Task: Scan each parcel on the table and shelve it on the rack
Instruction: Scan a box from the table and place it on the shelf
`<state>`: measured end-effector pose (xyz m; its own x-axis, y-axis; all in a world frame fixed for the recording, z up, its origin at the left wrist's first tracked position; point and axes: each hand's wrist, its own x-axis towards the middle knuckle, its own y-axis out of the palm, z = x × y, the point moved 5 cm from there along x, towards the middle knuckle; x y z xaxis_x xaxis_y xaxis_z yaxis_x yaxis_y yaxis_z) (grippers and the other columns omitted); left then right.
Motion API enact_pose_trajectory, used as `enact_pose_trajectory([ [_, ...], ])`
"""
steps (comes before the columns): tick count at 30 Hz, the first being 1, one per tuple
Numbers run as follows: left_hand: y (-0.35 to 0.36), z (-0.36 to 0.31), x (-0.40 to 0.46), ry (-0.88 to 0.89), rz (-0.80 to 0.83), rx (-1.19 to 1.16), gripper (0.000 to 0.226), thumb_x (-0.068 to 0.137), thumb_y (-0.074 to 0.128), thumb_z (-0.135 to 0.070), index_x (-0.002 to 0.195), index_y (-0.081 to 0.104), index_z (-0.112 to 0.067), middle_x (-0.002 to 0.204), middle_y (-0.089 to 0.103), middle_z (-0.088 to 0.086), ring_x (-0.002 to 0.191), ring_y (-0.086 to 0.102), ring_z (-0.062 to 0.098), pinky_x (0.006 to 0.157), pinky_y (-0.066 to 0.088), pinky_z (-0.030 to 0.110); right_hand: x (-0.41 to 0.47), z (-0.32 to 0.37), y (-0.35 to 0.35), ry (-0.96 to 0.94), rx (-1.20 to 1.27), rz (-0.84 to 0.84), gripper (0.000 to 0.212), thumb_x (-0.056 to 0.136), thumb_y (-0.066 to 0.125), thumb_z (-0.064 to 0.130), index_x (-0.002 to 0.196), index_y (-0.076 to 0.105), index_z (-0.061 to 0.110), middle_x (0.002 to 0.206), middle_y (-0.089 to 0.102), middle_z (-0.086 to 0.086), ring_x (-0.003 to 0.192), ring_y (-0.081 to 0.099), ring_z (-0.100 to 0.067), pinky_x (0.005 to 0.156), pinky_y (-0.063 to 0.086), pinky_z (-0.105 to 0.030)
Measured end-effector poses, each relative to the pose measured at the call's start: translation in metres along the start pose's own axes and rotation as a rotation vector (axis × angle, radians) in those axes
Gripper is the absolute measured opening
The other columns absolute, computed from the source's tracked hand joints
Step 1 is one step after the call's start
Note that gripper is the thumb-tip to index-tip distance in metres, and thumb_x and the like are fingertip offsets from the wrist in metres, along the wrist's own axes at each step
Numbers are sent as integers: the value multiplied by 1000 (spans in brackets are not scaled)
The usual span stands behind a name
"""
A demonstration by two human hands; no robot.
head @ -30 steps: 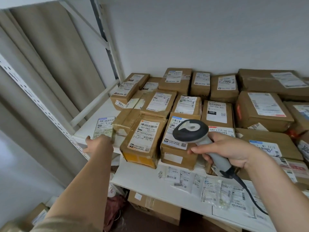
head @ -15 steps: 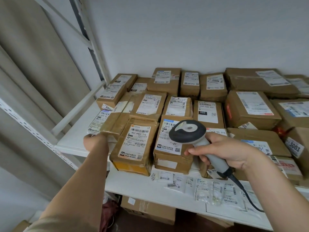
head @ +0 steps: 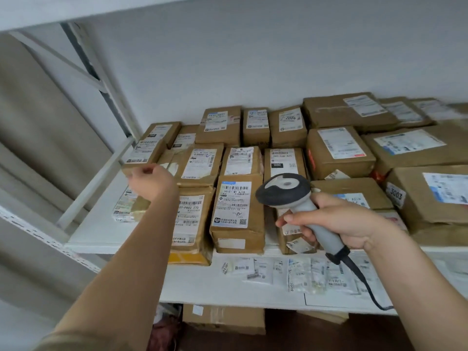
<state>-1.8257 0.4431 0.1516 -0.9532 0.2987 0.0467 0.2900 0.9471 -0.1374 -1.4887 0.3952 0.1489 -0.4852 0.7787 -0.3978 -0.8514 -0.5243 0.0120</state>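
Cardboard stock: brown parcels with white shipping labels fill the white rack shelf [head: 101, 231] from the far wall to its near edge, most of them in rows.
Progress: many parcels are already shelved; how many wait on the table cannot be judged, since no table shows.
Latest parcel: a flat parcel [head: 126, 207] lies at the shelf's near left corner, just left of the box labelled 07-P802 [head: 188, 224].
Left hand: left hand [head: 149, 182] hovers above that flat parcel with fingers loosely curled, holding nothing as far as the blur allows.
Right hand: right hand [head: 336, 219] is wrapped round the grey handle of the barcode scanner [head: 283, 190], whose head points over the near row; its cable [head: 364, 282] trails off to the near right.
Loose labels: small printed slips [head: 298, 273] lie along the lower ledge in front.
Change: half a second earlier the left hand was down on the flat parcel at the corner; now it has lifted clear, and the scanner grip is unchanged.
Next: probably back for another parcel.
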Motion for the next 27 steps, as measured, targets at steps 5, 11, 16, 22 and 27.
enact_pose_trajectory([
  [5, 45, -35, -98, 56, 233, -131, 30, 80, 40, 8, 65, 54, -14, 75, 61, 6, 65, 49, 12, 69, 49, 30, -46, -4, -43, -79, 23, -50, 42, 89, 68, 12, 129, 55, 9, 107, 74, -11, 57, 51, -10, 52, 46, -21],
  [11, 107, -73, -256, 223, 500, -279, 38, 72, 36, 11, 56, 52, -20, 61, 53, 2, 61, 50, 15, 67, 45, 23, -138, -25, -130, -165, 112, -182, 38, 90, 67, 13, 126, 58, 8, 109, 73, -14, 59, 51, -8, 53, 46, -20],
  [16, 138, -110, -456, 604, 806, -415, 28, 59, 36, 4, 57, 50, -21, 64, 50, -6, 65, 47, 3, 66, 38, 17, -259, -64, -236, -195, 114, -382, 35, 92, 67, 19, 126, 59, 14, 108, 74, -8, 61, 49, -10, 59, 44, -24],
  [22, 143, -147, -725, 1146, 1186, -712, 22, 59, 42, 15, 58, 58, -1, 66, 49, 5, 67, 41, 5, 62, 31, 9, -419, -127, -357, -248, 253, -728, 32, 94, 63, 11, 125, 58, 7, 105, 73, -14, 56, 46, -13, 52, 44, -22],
  [27, 154, -142, -896, 1264, 1463, -799, 18, 61, 43, 12, 57, 57, 1, 65, 51, 10, 65, 42, 10, 57, 31, 14, -511, -188, -428, -296, 481, -1055, 22, 94, 62, 8, 115, 60, 12, 98, 73, -14, 51, 47, -13, 49, 42, -24],
])
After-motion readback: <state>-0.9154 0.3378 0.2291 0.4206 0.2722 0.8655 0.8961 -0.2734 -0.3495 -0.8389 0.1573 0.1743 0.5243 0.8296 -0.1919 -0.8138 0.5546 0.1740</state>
